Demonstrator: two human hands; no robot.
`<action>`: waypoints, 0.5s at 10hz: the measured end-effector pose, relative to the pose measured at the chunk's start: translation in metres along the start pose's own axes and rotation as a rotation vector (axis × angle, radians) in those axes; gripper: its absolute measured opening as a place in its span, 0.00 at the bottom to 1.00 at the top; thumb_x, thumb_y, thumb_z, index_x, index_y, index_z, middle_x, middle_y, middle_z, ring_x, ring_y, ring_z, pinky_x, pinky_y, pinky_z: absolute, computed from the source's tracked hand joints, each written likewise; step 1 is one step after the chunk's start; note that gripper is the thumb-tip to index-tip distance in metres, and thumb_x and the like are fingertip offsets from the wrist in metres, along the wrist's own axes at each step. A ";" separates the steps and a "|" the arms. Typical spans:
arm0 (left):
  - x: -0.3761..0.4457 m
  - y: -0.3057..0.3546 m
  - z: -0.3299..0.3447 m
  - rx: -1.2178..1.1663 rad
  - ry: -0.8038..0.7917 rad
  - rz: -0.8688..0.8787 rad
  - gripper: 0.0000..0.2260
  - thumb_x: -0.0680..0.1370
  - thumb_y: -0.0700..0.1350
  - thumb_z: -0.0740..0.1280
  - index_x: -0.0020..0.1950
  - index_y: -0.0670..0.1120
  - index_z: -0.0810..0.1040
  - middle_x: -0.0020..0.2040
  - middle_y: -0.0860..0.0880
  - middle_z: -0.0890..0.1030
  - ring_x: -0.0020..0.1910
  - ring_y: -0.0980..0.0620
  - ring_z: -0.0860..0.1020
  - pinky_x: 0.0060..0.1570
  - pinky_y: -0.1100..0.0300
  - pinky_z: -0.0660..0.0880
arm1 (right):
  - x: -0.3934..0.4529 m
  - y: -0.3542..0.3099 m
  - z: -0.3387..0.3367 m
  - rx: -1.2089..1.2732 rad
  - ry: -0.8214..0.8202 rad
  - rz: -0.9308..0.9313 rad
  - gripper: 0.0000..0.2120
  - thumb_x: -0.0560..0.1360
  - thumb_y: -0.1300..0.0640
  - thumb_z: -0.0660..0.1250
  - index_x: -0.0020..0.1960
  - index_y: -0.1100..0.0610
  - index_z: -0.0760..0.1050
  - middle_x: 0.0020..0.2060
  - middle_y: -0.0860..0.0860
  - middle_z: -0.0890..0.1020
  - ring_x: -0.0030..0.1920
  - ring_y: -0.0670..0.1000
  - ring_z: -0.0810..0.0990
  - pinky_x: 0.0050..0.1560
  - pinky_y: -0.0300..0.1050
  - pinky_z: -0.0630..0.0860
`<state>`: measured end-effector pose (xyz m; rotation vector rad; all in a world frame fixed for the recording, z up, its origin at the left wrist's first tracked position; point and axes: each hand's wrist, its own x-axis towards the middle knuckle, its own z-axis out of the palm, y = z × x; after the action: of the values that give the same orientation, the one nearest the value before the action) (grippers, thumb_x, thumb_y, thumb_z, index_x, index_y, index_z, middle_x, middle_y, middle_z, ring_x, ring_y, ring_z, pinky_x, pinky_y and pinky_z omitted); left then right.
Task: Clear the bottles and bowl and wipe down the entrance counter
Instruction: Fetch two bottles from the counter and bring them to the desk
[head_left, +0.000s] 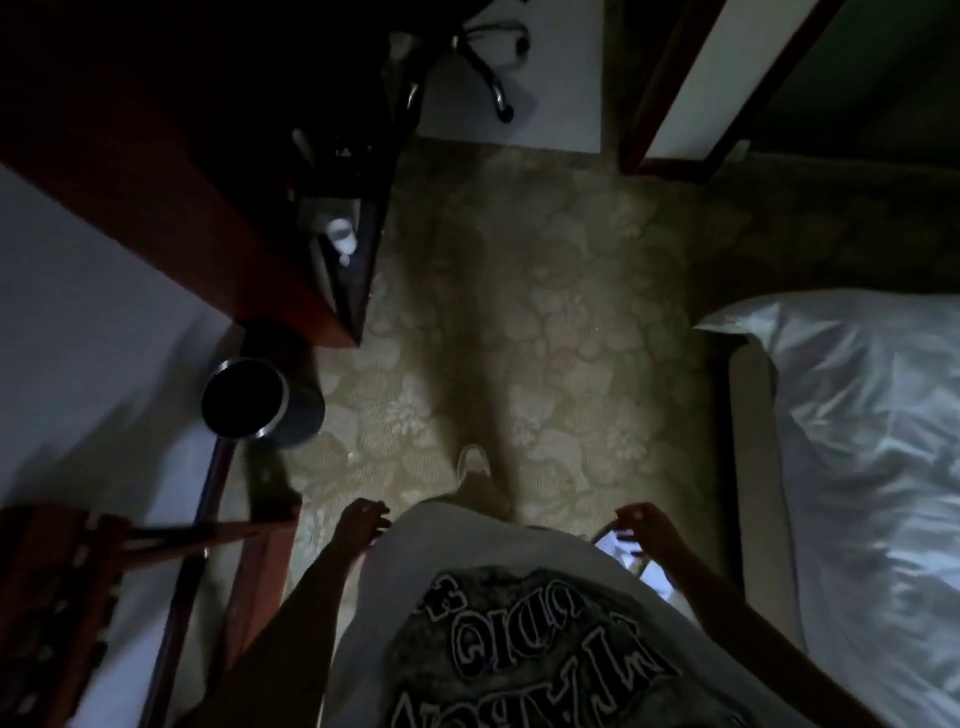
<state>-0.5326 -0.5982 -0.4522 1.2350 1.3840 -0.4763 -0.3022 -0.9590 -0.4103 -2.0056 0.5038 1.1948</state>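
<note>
Seen from my remote feed: a person in a pale printed T-shirt (519, 623) stood on the beige floral-patterned carpet (530, 291) of a dim room, one light-coloured shoe (474, 462) forward. The left hand (363, 519) hung at the hip with fingers loosely curled and nothing in it. The right hand (641, 527) was at the other hip, fingers curled beside a thin dark strap or handle (615, 535) above something pale and glossy; I could not tell whether the fingers actually gripped it.

The task's things lay ahead and to the left: a small white bottle (341, 235) stood on the dark wooden counter (353, 270), which ran away from the camera along the left wall. Further items on that counter were too dark for me to identify, and I could not make out a bowl.

On the floor just beside the counter's near corner stood a black cylindrical bin with a shiny metal rim (249, 400). A reddish-brown slatted wooden rack (57, 587) filled the lower left corner. A bed with white rumpled bedding (872, 441) occupied the right side, and the chrome base of a wheeled office chair (488, 62) showed at the top on white flooring.
</note>
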 end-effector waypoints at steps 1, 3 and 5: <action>0.000 0.152 -0.016 0.054 -0.069 0.009 0.06 0.82 0.44 0.61 0.50 0.42 0.74 0.42 0.43 0.78 0.36 0.48 0.77 0.35 0.60 0.70 | 0.016 -0.059 -0.005 -0.069 0.030 0.060 0.09 0.79 0.61 0.61 0.57 0.61 0.75 0.46 0.58 0.80 0.39 0.52 0.78 0.36 0.43 0.74; 0.065 0.344 -0.026 0.179 0.005 0.270 0.07 0.80 0.47 0.63 0.52 0.45 0.78 0.43 0.45 0.82 0.39 0.49 0.80 0.38 0.59 0.73 | 0.059 -0.178 -0.007 0.120 0.023 0.084 0.09 0.73 0.62 0.67 0.37 0.60 0.68 0.30 0.54 0.71 0.25 0.47 0.72 0.23 0.33 0.67; 0.126 0.438 -0.030 0.067 -0.002 0.145 0.08 0.81 0.46 0.62 0.53 0.43 0.77 0.42 0.47 0.80 0.38 0.50 0.79 0.38 0.60 0.71 | 0.174 -0.343 0.002 0.182 0.041 -0.016 0.07 0.79 0.62 0.64 0.54 0.64 0.71 0.42 0.60 0.79 0.38 0.54 0.78 0.36 0.45 0.73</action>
<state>-0.1437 -0.3656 -0.3968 1.3785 1.2750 -0.4259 0.0038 -0.7275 -0.4281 -1.8785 0.5944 1.0604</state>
